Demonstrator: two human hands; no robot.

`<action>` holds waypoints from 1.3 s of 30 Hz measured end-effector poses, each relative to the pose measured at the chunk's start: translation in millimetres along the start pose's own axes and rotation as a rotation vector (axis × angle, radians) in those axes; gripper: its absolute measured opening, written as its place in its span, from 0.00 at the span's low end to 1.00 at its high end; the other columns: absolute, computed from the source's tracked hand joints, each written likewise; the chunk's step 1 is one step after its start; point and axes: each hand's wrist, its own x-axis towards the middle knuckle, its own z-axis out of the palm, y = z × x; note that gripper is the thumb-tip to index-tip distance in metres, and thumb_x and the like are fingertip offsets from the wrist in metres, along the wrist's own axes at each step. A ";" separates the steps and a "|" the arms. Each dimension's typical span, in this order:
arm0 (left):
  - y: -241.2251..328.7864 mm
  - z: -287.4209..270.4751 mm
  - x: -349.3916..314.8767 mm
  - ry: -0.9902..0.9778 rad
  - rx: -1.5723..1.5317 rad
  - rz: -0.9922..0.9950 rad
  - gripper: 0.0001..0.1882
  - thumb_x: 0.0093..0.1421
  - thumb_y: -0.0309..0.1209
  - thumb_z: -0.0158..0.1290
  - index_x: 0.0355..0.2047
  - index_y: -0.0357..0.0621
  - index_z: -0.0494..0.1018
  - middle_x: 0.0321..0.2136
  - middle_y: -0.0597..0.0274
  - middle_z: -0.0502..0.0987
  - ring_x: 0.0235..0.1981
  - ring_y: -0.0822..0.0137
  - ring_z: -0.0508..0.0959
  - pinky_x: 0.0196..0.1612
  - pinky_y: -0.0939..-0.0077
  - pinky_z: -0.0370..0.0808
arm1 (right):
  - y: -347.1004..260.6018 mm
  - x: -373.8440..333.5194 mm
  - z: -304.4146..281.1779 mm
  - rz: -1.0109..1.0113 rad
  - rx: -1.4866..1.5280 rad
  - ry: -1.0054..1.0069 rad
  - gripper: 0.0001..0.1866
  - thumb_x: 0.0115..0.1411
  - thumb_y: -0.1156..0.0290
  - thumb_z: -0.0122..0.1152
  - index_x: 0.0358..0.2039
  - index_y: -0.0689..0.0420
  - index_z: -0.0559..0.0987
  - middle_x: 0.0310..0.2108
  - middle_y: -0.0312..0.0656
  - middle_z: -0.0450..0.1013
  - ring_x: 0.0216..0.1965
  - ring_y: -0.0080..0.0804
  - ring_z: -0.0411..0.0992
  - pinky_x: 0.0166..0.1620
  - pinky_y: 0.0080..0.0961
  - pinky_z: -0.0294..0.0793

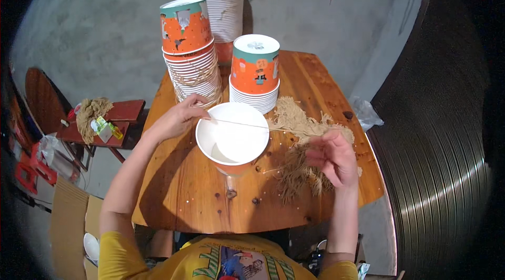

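A white-lined paper bucket (227,140) with an orange outside stands mouth up on the wooden table in front of me. At its left rim, my left hand (181,118) pinches the end of a thin tan string (239,123). The string stretches across the bucket's mouth to a pile of tan strings (297,117) on the right. Over that pile hovers my right hand (336,160), its fingers bent, apart and slightly blurred, with nothing visible in them. Darker loose strands (297,172) lie beneath and beside it.
Upside-down bucket stacks stand behind: one (189,48) at left with strings draped round it, another (255,75) in the middle, and a tall white one (221,6) against the wall. A red bench (126,111) at left bears more string. A ribbed dark shutter (436,138) borders the right.
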 end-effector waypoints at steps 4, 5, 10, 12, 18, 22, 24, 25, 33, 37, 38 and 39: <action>2.9 2.1 1.3 0.005 0.068 -0.019 0.14 0.55 0.15 0.47 0.38 0.44 0.75 0.50 0.56 0.65 0.54 0.58 0.68 0.52 0.69 0.69 | 3.6 2.7 8.9 -0.077 -0.689 0.167 0.07 0.61 0.74 0.55 0.39 0.59 0.76 0.39 0.47 0.76 0.41 0.35 0.75 0.43 0.28 0.75; 8.3 1.6 -0.1 0.002 0.072 -0.023 0.14 0.55 0.15 0.47 0.38 0.44 0.75 0.50 0.56 0.65 0.54 0.58 0.68 0.52 0.69 0.69 | 7.7 5.0 14.5 -0.211 -1.125 0.233 0.07 0.60 0.75 0.56 0.38 0.60 0.78 0.36 0.44 0.77 0.39 0.31 0.75 0.42 0.24 0.74; 92.0 28.8 13.1 0.405 -0.190 0.037 0.11 0.58 0.25 0.51 0.42 0.40 0.73 0.42 0.58 0.72 0.41 0.62 0.75 0.45 0.72 0.71 | 17.5 9.1 28.6 -0.168 -0.933 0.271 0.06 0.58 0.79 0.57 0.36 0.62 0.79 0.31 0.39 0.76 0.34 0.23 0.73 0.37 0.18 0.72; 132.5 51.7 16.4 0.269 -0.396 0.032 0.15 0.59 0.28 0.52 0.47 0.41 0.68 0.41 0.60 0.73 0.41 0.68 0.74 0.45 0.76 0.71 | 24.7 16.0 34.7 -0.154 -0.843 0.232 0.06 0.57 0.83 0.55 0.34 0.64 0.79 0.29 0.39 0.75 0.31 0.21 0.72 0.34 0.17 0.71; 159.8 86.9 16.2 -0.060 -1.117 -0.251 0.12 0.64 0.28 0.47 0.47 0.40 0.65 0.26 0.71 0.69 0.29 0.80 0.69 0.36 0.85 0.70 | 28.0 22.3 49.3 -0.049 -0.588 0.369 0.07 0.58 0.80 0.54 0.36 0.64 0.79 0.30 0.40 0.76 0.30 0.24 0.73 0.37 0.21 0.74; 157.3 77.8 13.5 -0.250 -1.036 -0.383 0.09 0.66 0.32 0.46 0.42 0.41 0.70 0.24 0.72 0.69 0.27 0.81 0.68 0.32 0.87 0.67 | 29.1 14.8 22.8 -0.010 -0.529 0.353 0.08 0.60 0.75 0.55 0.38 0.64 0.78 0.34 0.41 0.77 0.33 0.24 0.74 0.39 0.21 0.74; 152.0 77.1 12.8 -0.193 -0.860 -0.375 0.10 0.66 0.33 0.45 0.38 0.41 0.73 0.24 0.71 0.69 0.26 0.80 0.68 0.31 0.84 0.68 | 30.4 12.5 9.1 -0.014 -0.535 0.364 0.08 0.61 0.74 0.56 0.38 0.64 0.78 0.33 0.41 0.77 0.33 0.24 0.74 0.38 0.20 0.74; 149.0 75.1 13.6 -0.114 -0.659 -0.297 0.09 0.66 0.32 0.45 0.38 0.41 0.72 0.24 0.67 0.71 0.26 0.76 0.70 0.32 0.80 0.69 | 30.3 14.0 1.9 0.038 -0.592 0.397 0.08 0.61 0.73 0.56 0.37 0.63 0.79 0.34 0.41 0.76 0.33 0.25 0.74 0.38 0.22 0.74; 157.3 55.2 55.8 0.068 0.299 0.381 0.14 0.44 0.21 0.52 0.34 0.40 0.66 0.26 0.57 0.70 0.29 0.56 0.73 0.33 0.64 0.72 | 58.4 19.0 11.0 -0.445 -0.895 0.297 0.13 0.62 0.73 0.52 0.47 0.61 0.69 0.37 0.42 0.70 0.38 0.29 0.71 0.42 0.24 0.70; 164.4 57.8 67.7 0.032 0.217 0.439 0.15 0.44 0.22 0.53 0.35 0.40 0.66 0.25 0.57 0.70 0.30 0.56 0.73 0.32 0.66 0.72 | 69.1 20.0 17.0 -0.243 -0.592 0.303 0.07 0.63 0.74 0.50 0.41 0.60 0.70 0.32 0.36 0.68 0.30 0.20 0.66 0.35 0.20 0.68; 161.4 58.9 67.0 0.016 0.235 0.418 0.15 0.44 0.22 0.53 0.35 0.41 0.66 0.25 0.57 0.70 0.30 0.56 0.74 0.32 0.65 0.72 | 67.2 17.8 13.8 -0.074 -0.583 0.283 0.05 0.64 0.74 0.49 0.39 0.60 0.69 0.30 0.34 0.67 0.30 0.17 0.65 0.35 0.16 0.66; 159.6 60.0 65.7 0.000 0.253 0.398 0.15 0.45 0.22 0.53 0.36 0.41 0.66 0.25 0.56 0.70 0.29 0.56 0.74 0.32 0.65 0.72 | 65.9 14.9 11.8 0.094 -0.570 0.261 0.04 0.65 0.74 0.48 0.37 0.59 0.69 0.28 0.32 0.67 0.30 0.14 0.64 0.34 0.13 0.64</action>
